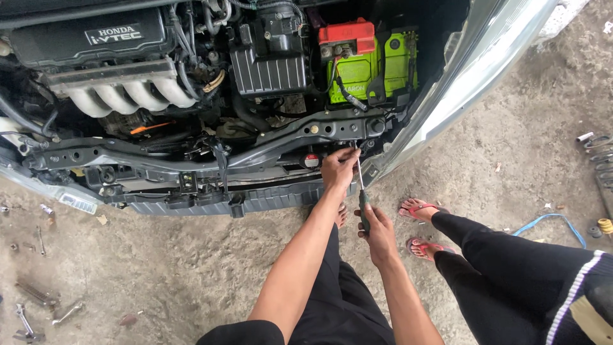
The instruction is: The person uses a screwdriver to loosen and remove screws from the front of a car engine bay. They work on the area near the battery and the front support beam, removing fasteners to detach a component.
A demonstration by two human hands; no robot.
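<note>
My right hand [378,229] grips the dark green handle of a long screwdriver [361,191]. Its thin shaft runs up to the front crossmember [300,131] of a car with its engine bay open. My left hand [338,168] pinches the shaft near the tip, right against the crossmember's right end, beside a small round red part [311,160]. The tip itself is hidden behind my fingers.
A bright green battery [364,67] with a red cover sits behind the crossmember. Another person's legs in black trousers [511,262] and red sandals [421,207] stand close on my right. Wrenches [25,319] and small parts lie on the dirt floor at left; a blue hose [549,220] at right.
</note>
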